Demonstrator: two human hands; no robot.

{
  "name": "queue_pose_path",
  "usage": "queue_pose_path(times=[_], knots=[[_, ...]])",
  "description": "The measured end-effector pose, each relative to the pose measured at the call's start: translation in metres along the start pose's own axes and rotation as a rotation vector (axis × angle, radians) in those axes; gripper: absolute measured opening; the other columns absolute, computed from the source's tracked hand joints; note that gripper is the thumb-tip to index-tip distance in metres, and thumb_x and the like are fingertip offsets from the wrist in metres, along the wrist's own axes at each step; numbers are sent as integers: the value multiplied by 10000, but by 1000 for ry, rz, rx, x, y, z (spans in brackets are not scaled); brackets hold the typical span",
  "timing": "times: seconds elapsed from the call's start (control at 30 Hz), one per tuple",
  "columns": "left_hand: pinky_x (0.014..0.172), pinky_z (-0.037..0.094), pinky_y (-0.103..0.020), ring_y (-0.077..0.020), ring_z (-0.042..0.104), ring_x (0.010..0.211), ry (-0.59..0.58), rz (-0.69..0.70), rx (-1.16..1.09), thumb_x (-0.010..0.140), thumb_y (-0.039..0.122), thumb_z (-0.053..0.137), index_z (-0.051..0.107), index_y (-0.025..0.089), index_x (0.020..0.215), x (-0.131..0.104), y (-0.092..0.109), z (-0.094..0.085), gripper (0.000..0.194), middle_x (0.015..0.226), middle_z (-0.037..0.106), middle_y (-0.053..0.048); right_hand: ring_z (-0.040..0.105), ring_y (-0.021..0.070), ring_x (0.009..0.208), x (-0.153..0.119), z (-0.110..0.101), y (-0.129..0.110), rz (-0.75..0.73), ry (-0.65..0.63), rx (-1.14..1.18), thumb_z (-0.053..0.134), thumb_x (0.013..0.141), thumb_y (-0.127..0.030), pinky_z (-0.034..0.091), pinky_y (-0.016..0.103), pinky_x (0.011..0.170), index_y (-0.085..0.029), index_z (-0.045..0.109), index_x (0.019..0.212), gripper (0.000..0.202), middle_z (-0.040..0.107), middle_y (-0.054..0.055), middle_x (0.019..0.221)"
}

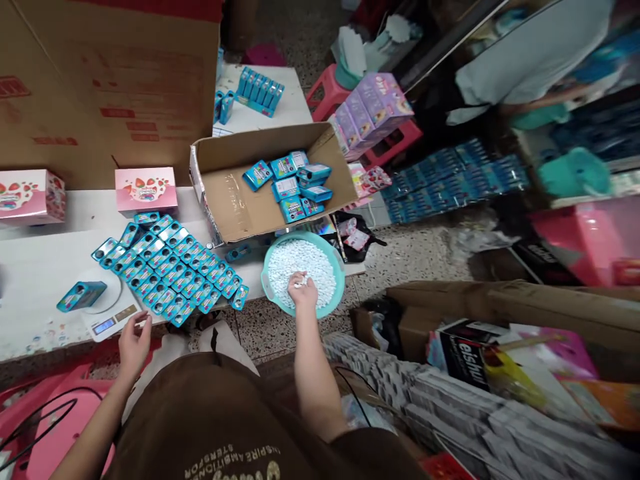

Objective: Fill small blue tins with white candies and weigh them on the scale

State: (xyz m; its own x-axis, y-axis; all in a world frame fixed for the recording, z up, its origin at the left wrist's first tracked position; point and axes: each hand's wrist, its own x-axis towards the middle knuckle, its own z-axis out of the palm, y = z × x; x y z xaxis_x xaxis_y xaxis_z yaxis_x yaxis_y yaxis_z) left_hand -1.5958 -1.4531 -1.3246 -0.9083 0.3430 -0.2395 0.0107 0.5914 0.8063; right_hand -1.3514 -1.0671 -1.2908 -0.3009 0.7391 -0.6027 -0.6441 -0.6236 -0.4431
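My right hand (pixel 303 291) is inside a turquoise basin (pixel 341 273) filled with small white tablets (pixel 320 257). Its fingers are curled up around a few of them. Close to the table's front edge, my left hand (pixel 135 339) is held beside a white digital scale (pixel 116 319), fingers loosely apart and holding nothing. On the scale's round plate stands a small blue box (pixel 83 296). Between the scale and the basin, several blue tins (pixel 175 263) are packed side by side in rows, many with dark openings facing up.
Behind the basin, an open cardboard box (pixel 225 200) holds several blue packs (pixel 287 188). Pink strawberry boxes (pixel 147 189) stand at the back left. Purple boxes (pixel 373 110) are stacked on a red stool (pixel 327 93). At the right are grey stacked bundles (pixel 450 407) and a person's sleeve (pixel 540 47).
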Motion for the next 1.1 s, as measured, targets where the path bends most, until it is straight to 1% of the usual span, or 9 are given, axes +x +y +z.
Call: queue_pose_path(times=[0.2,0.3,0.4,0.53,0.63,0.77,0.83,0.93,1.1], knots=[[784,502,-334,-191,627,818,0,46,15,798,495,527,618,183,1002,-13,-8,-9,383,989,670,-77,318,29,393,-7,14,9,45,-19,-328,621,757,-267,239,121,321,-197,552,820,116,458,-74,575],[848,488,-352,-209,624,909,8,54,-12,816,469,521,615,179,994,-16,-24,-26,352,1004,664,-92,329,10,399,-25,37,43,50,-122,-536,723,667,-309,234,108,319,-181,605,890,282,474,-77,591],[871,476,-351,-208,620,944,51,55,-43,826,449,520,617,186,989,-13,-42,-51,324,1003,663,-86,379,12,425,-55,64,101,103,-241,-638,756,622,-349,227,107,316,-167,634,899,354,514,-57,630],[846,474,-345,-201,619,920,103,35,-91,832,429,522,618,196,997,-5,-72,-96,301,1017,662,-78,401,20,437,-102,93,200,249,-347,-686,760,623,-346,228,112,317,-160,650,867,326,542,-38,645],[866,459,-354,-205,603,956,152,53,-131,823,412,538,624,206,994,14,-101,-139,281,1020,659,-74,400,23,437,-132,107,277,341,-401,-720,767,630,-328,233,115,318,-152,650,826,289,543,-33,640],[833,472,-352,-202,610,903,438,-92,-277,780,393,575,625,189,945,70,-152,-201,267,935,659,-79,349,10,418,-162,123,361,466,-422,-717,780,631,-304,233,110,312,-152,644,804,267,521,-43,626],[810,481,-337,-189,611,877,618,-198,-327,789,378,546,603,176,955,103,-182,-231,267,923,650,-86,344,12,422,-173,128,393,524,-413,-702,778,635,-288,246,110,313,-160,639,808,256,513,-46,628],[836,475,-325,-172,609,896,795,-315,-329,803,324,502,574,170,969,136,-229,-268,238,959,640,-93,392,29,463,-184,132,426,563,-374,-706,769,635,-274,295,118,329,-165,637,839,266,536,-29,667],[908,439,-380,-203,605,945,951,-489,-312,769,275,517,561,157,926,143,-285,-308,202,971,632,-114,420,47,498,-190,132,451,578,-303,-773,739,651,-282,349,140,348,-164,636,864,264,555,-13,701]])
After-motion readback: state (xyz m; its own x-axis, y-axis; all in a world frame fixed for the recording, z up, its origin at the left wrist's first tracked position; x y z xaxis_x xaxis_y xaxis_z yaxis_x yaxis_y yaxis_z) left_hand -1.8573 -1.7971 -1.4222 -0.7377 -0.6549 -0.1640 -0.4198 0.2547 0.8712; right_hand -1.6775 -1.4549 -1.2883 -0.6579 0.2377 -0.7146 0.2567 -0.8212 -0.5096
